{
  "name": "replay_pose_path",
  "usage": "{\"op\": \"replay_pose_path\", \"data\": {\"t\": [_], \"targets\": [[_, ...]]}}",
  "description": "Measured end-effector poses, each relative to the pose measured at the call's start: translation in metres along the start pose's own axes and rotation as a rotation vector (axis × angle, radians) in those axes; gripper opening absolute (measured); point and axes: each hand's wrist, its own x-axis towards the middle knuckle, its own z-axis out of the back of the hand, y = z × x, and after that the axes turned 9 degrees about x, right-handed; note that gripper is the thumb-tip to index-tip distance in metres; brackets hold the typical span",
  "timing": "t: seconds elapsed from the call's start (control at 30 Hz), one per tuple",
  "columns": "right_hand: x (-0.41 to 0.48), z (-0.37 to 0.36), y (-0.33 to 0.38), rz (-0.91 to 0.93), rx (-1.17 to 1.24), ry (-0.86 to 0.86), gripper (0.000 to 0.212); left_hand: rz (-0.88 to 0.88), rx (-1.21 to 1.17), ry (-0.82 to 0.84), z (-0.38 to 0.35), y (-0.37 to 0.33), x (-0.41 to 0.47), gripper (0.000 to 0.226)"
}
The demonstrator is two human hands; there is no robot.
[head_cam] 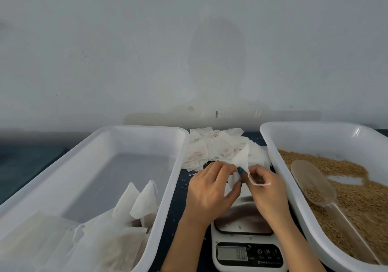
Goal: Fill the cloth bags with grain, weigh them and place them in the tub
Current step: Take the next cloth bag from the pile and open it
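An empty white cloth bag is held up between both hands above the far end of the scale. My left hand pinches its left edge. My right hand pinches its right edge, with the bag's drawstring looped over the fingers. The scale's display reads 0.0 and its plate carries nothing. The white tub on the left holds several filled bags at its near end. The right-hand tub holds brown grain and a clear plastic scoop lying in it.
A pile of empty cloth bags lies on the dark table behind my hands, between the two tubs. A few loose grains are scattered on the table beside the scale. A pale wall stands close behind the table.
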Motion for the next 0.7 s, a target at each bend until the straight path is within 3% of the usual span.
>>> {"op": "replay_pose_path", "data": {"t": [0.43,0.7], "targets": [[-0.003,-0.002,0.009,0.038,0.023,0.059,0.026,0.076,-0.049,0.044,0.002,0.004,-0.004,0.011],[-0.005,-0.004,0.009,0.069,-0.029,0.049,0.02,0.326,-0.06,0.066,0.01,0.002,0.004,0.034]]}}
